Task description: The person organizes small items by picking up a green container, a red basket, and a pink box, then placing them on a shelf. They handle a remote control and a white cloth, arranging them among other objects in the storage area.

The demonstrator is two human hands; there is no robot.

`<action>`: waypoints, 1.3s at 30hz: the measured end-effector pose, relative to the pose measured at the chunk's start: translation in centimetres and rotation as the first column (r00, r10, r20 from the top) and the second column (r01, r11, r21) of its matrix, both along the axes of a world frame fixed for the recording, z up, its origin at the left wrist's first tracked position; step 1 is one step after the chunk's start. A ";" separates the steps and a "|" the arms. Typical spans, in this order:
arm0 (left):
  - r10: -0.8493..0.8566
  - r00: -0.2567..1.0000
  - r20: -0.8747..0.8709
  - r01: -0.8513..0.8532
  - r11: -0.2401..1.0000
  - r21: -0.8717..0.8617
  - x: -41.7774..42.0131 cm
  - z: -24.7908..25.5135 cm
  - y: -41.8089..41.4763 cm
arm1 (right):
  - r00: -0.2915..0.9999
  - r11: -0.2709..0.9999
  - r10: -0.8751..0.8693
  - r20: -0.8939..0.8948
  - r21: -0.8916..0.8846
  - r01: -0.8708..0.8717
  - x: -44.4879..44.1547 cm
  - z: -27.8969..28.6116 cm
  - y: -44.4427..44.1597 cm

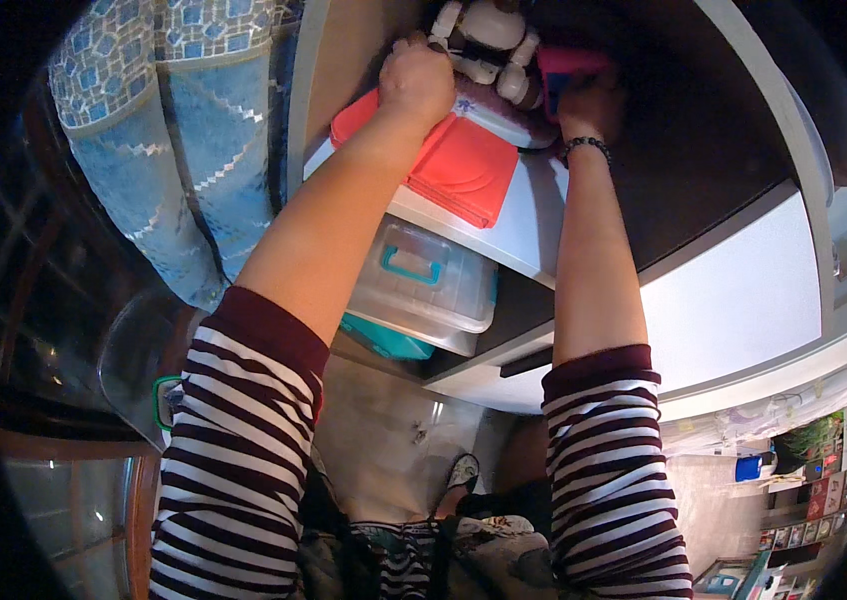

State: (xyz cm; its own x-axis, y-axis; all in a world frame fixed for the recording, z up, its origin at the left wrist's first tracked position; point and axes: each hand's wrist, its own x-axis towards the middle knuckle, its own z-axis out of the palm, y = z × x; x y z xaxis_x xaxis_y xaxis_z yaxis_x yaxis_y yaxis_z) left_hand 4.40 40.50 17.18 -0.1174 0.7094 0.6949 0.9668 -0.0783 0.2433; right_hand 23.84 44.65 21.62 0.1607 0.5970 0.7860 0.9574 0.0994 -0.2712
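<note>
Both arms reach into a cabinet compartment. My left hand (pixel 417 81) is curled beside a white toy figure (pixel 493 28), above red plastic cases (pixel 466 169) lying on the white shelf (pixel 536 217); whether it grips a part of the toy is hidden. A white, rounded object with a small flower print (pixel 494 120) lies under the toy. My right hand (pixel 594 101), blurred and in shadow, is at a pink object with a blue inner area (pixel 569 60); its fingers are too dark to read. A beaded bracelet (pixel 587 142) is on the right wrist.
Below the shelf, a clear plastic box with a teal handle (pixel 423 277) rests above a teal item (pixel 386 336). A blue patterned curtain (pixel 221 142) hangs at the left. The cabinet's white side edge (pixel 783 135) curves along the right. Tiled floor (pixel 386 435) shows below.
</note>
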 end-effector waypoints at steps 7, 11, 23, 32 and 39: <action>-0.054 0.994 0.097 0.056 0.998 -0.015 -0.5 -1.0 0.9 | 0.996 0.987 0.084 0.009 0.135 -0.085 -1.0 -1.0 -1.2; -0.074 0.994 0.074 0.075 0.997 -0.002 0.1 -0.5 0.7 | 0.981 0.978 -0.007 0.192 0.205 -0.033 0.9 -3.7 0.8; -0.235 0.968 0.084 0.242 0.966 -0.088 -2.1 -2.3 -3.8 | 0.796 0.864 0.503 0.338 -0.171 -0.473 -4.6 -6.7 -14.5; -0.248 0.953 -0.176 0.278 0.945 0.174 -2.1 -7.5 -9.3 | 0.738 0.750 0.656 0.158 -0.249 -0.613 0.0 -10.0 -14.2; -0.484 0.854 0.192 0.370 0.823 0.430 -7.4 -9.4 -21.6 | 0.732 0.735 0.673 0.110 -0.217 -0.643 -1.1 -7.0 -15.5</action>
State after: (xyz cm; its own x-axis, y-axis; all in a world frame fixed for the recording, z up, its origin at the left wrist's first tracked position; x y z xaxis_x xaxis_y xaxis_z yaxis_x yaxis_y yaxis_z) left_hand -3.01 18.91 7.81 -0.0923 0.4350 0.8957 0.7073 -0.6045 0.3664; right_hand 22.75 29.18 14.58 -0.4445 0.6162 0.6502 0.6983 0.6930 -0.1794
